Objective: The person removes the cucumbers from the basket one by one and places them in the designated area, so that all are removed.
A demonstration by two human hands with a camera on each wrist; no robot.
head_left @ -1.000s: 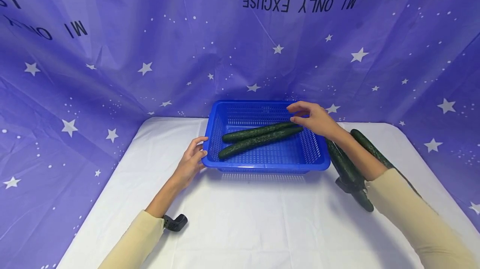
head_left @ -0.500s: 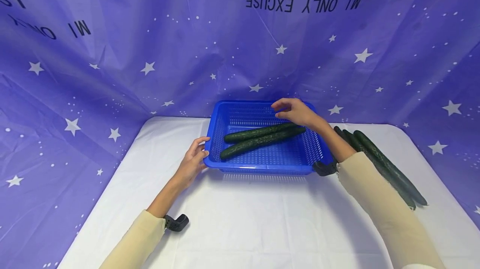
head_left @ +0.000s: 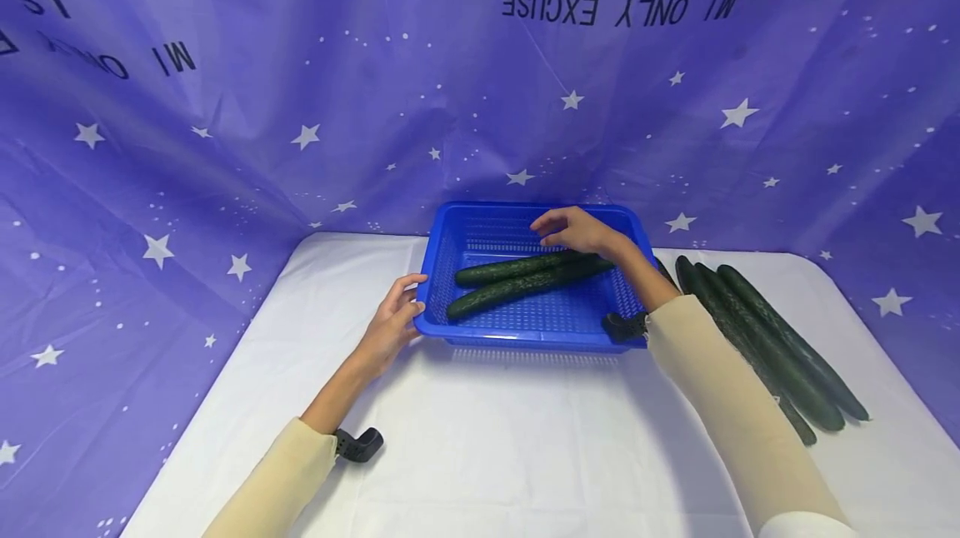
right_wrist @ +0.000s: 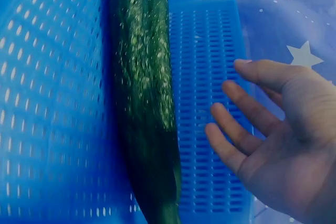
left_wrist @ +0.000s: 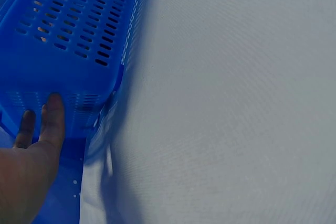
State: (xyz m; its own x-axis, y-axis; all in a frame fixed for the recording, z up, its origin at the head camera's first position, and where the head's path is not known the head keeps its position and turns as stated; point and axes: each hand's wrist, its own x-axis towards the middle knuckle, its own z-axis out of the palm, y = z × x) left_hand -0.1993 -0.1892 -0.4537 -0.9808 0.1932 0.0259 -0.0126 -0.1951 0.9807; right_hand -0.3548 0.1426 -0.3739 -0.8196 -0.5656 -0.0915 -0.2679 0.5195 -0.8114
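A blue perforated plastic basket point(head_left: 517, 336) stands at the back of the table. Two long dark green cucumbers point(head_left: 517, 292) lie side by side inside it, slanting up to the right; the right wrist view shows the pair of cucumbers point(right_wrist: 142, 77) close up. At the basket's left end, my left hand point(head_left: 392, 326) touches the rim and outer wall with extended fingers point(left_wrist: 53, 119). My right hand point(head_left: 576, 230) hovers over the back right part of the basket, fingers spread and loosely bent, with nothing in them. The right forearm covers the basket's right front corner.
Several more cucumbers point(head_left: 787, 338) lie on the white tablecloth point(head_left: 487, 455) right of the basket, partly behind the right sleeve point(head_left: 735, 405). A purple star-printed curtain point(head_left: 480, 105) rises right behind the basket. Black wrist mounts point(head_left: 360, 445) sit on both wrists.
My right hand has moved left from the basket's right end to farther over it, and its forearm has uncovered more of the cucumbers on the right. The left hand stays at the rim.
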